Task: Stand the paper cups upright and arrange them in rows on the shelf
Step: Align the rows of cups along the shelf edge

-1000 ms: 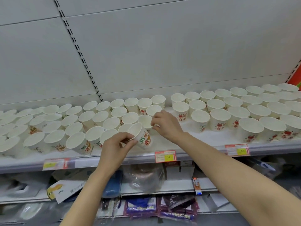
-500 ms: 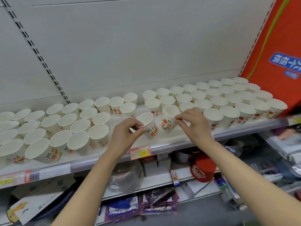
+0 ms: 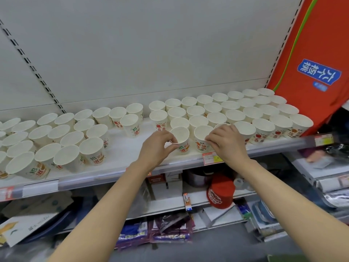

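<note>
paper cups: two units are in hand at the near edge of the shelf, at the left end of the right-hand block of rows. the left unit stands upright, mouth up, with its long axis vertical and its base apparently on the shelf surface. the left hand sits on the near-left side of this cup, thumb and forefinger pinching the rim, so the cup lies to the far right of the hand.

the second cup stands just to the right, also upright, almost touching the first. the right hand covers its near-right side, with fingertips curled onto the rim in a light grip. each hand is nearer to its own cup; neither crosses the other.

judgement: both cups are being seated as the next front-row places in the right block. the deciding relation is the side gap between each held cup and the row to the right of it, together with the cup directly behind. a small push to the right and far should close the row.

a bare strip of shelf lies left of the held cups. beyond it, a lone cup stands apart, and the left block appears less even, with some cups leaning. a red banner bounds the right end.
</note>
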Demonstrator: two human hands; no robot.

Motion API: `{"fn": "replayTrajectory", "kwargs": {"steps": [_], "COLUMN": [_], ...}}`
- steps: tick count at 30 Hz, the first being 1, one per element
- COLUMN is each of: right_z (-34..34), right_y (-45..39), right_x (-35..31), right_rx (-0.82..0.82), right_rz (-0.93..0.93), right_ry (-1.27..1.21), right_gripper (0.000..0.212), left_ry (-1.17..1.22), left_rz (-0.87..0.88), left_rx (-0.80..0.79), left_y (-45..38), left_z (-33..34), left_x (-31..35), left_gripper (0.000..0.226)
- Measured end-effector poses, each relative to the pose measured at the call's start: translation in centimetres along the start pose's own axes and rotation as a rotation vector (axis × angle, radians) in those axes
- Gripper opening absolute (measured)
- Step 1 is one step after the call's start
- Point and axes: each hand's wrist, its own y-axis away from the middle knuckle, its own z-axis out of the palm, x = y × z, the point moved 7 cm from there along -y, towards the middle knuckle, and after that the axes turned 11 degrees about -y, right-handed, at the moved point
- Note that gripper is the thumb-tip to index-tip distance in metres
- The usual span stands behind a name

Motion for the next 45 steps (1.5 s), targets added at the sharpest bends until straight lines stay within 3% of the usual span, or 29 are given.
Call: {"fn": "replayTrajectory", "kwargs": {"steps": [9,22,30,34,39,45], "right_z": [-0.2,0.7,-0.4,0.9,3.4,10.8], "right_y": [0.4,0.5,-0.8,-2.6,-5.6,-12.1], "right_x": [1.0,0.1,-1.2,-3.3,-6.9,-11.6], "right_rx": [-0.039,-0.003,0.131,0.157,0.143,-0.061], "right_rz": [-0.021,-0.011,-0.077,-0.125,-0.18,-0.135], "right_ry": [-0.022,-0.175,-0.191,-0.202,-0.219,-0.214], "right_gripper": [0.015,0.008,0.01,0.01,0.009,0.012], "left_ry": [-0.084,-0.125,-0.147,-0.235,-0.417,-0.434], "left_rz": [0.008,-0.027,-0.055,-0.128,-0.367,-0.434], "left_rx": [0.013,0.009,0.068,0.116,0.222,0.225], "left_y": [-0.4,-0.2,1.2,2.5,4.0,4.3], "left_z": [0.4,0.3,-1.2,-3.3,-8.1,-12.0], "left_x": [2.0,1.8,1.4,-1.8,-9.2,-16.0], "left_gripper": [0.011,0.01,0.038,0.031,0.016,0.006]}}
